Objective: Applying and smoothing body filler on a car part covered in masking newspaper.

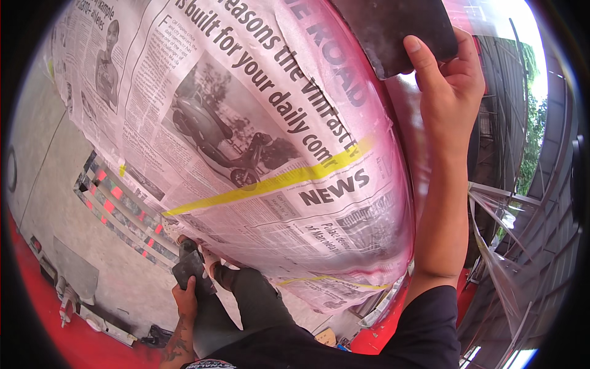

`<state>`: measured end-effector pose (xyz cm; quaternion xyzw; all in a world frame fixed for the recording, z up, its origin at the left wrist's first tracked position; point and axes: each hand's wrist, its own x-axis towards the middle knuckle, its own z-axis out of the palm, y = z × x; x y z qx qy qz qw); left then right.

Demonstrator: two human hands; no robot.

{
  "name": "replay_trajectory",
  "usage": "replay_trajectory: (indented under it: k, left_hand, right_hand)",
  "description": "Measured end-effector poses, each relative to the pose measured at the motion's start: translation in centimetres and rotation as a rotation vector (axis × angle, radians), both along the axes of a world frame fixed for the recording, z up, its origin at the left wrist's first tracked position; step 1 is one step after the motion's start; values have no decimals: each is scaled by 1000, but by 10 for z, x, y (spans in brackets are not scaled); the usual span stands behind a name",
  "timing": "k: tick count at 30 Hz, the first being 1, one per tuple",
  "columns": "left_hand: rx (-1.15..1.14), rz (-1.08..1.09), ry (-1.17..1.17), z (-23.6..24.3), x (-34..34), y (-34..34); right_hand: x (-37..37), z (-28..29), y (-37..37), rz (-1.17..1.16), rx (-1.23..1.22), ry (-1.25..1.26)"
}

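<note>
Pink-dusted newspaper sheeting (141, 80), yellow tape strip (270, 184), grey concrete floor (49, 184). Right hand (452, 80): fingers gripping flat black slab (393, 37), faintly smudged. Left hand (185, 298): fingers gripping dark block (189, 266).

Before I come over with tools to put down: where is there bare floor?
Bare grey floor lies between the slatted black-and-red pieces and the flat grey panel. It's crowded along the lower-left red strip, with assorted gear, and around the left hand, beside the legs.
</note>
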<state>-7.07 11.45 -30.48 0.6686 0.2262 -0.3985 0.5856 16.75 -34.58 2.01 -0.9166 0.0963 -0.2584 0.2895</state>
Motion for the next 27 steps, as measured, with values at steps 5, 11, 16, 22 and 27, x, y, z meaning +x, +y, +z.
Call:
replay_trajectory:
  k: [5, 11, 16, 22, 27]
  left_hand:
    - [-7, 10, -5, 2, 0, -1]
    - [-16, 11, 14, 5, 3, -3]
    - [-11, 13, 2, 5, 2, -3]
    - [-29, 29, 8, 7, 2, -2]
    - [-25, 38, 16, 1, -2, 0]
  right_hand:
    - [1, -3, -6, 27, 2, -9]
    - [0, -5, -12, 65, -191, -38]
    - [-1, -9, -7, 115, -297, -85]
    - [0, 1, -2, 104, -138, -115]
    - [7, -2, 0, 85, -54, -59]
